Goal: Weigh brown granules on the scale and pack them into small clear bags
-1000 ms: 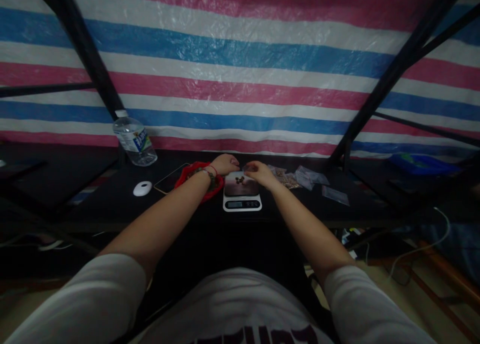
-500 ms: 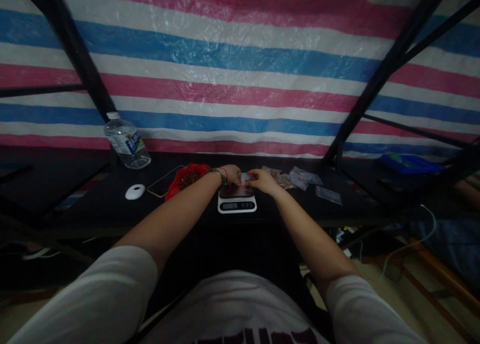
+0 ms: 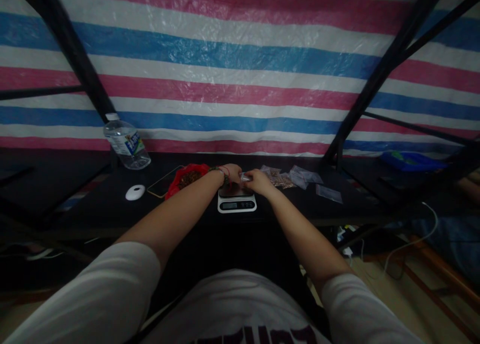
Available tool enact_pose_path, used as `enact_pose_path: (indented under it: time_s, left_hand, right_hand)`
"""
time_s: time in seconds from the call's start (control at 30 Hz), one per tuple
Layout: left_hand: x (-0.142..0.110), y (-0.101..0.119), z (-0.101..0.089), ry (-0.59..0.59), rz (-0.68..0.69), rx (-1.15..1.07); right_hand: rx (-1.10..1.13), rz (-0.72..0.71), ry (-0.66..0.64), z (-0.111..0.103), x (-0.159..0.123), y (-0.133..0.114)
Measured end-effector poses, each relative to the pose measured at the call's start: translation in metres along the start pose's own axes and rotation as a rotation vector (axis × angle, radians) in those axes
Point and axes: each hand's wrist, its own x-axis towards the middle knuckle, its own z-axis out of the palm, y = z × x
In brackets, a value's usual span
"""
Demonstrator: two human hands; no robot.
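Above a white digital scale [image 3: 237, 205] with a dark weighing plate, my two hands meet at a small clear plastic bag [image 3: 245, 177]. My left hand [image 3: 231, 174], with bracelets at its wrist, closes on the bag's left side. Fingers of my right hand [image 3: 258, 181] pinch its right side. What the bag contains is too small to make out. Left of the scale lies an open red bag [image 3: 173, 188] of small brown pieces [image 3: 189, 179]. Filled clear bags [image 3: 281, 179] rest just to the right of my right hand.
Flat clear bags [image 3: 329, 194] lie farther right on the black table [image 3: 300, 209]. A white oval object [image 3: 135, 192], a phone [image 3: 161, 185] and a large plastic bottle [image 3: 129, 143] stand or lie at left. Dark metal posts [image 3: 347, 109] rise before a striped sheet [image 3: 225, 64]. A blue tray [image 3: 412, 161] is far right.
My hands have drawn slightly closer together over the scale, and the small bag looks lifted or folded between them. The other things on the table have stayed in place.
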Motion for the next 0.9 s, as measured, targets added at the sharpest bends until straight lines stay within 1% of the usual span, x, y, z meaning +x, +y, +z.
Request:
enact_pose_path:
  time_s: [0.17,0.23,0.33,0.4,0.47,0.6,0.77,0.9]
  left_hand:
    - [-0.005,-0.007,-0.001,0.026,-0.011,-0.07]
    - [-0.008,-0.009,-0.004,0.021,0.002,-0.11]
    - [-0.013,-0.008,-0.013,0.025,0.061,-0.21]
    - [-0.017,-0.005,-0.018,0.043,0.094,-0.301]
    - [-0.021,-0.001,-0.022,0.059,0.099,-0.36]
    - [-0.025,0.0,-0.024,0.074,0.078,-0.385]
    - [-0.024,-0.009,-0.026,0.015,0.158,-0.43]
    - [-0.031,-0.007,-0.034,0.05,0.163,-0.461]
  right_hand:
    - [0.025,0.022,0.021,0.0,0.0,0.003]
    - [0.083,0.036,0.032,0.002,0.0,0.003]
    - [0.213,0.063,0.039,0.004,-0.001,-0.002]
    - [0.285,0.096,0.075,0.005,-0.002,-0.007]
    - [0.341,0.147,0.129,0.006,-0.003,-0.011]
    - [0.411,0.217,0.212,0.009,-0.002,-0.012]
    - [0.546,0.202,0.251,0.021,0.003,-0.004]
    - [0.707,0.19,0.255,0.027,0.004,-0.004]
